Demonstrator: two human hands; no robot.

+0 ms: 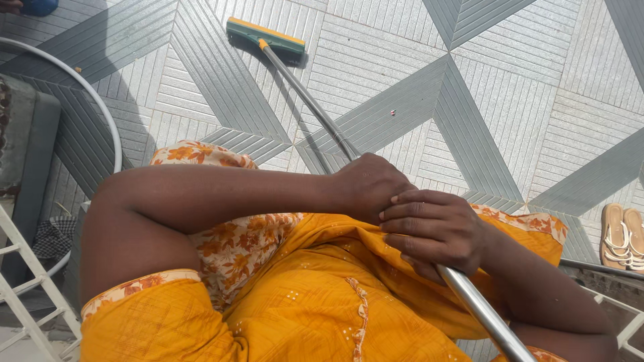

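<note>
steel pole of the floor brush [315,110] runs from both fists down to its green head [265,35] on the ribbed grey tile floor [510,100]. left hand [367,184] wraps the pole higher toward the head, right hand [436,231] just below, each grip clenched around it. judged light, stiff, smooth and rather slippery; holding mid-pole with hands touching suits it. sandals [622,234] lie well apart.

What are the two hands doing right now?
Left hand: closed around the metal handle of the floor brush.
Right hand: closed around the same handle, lower down.
</note>
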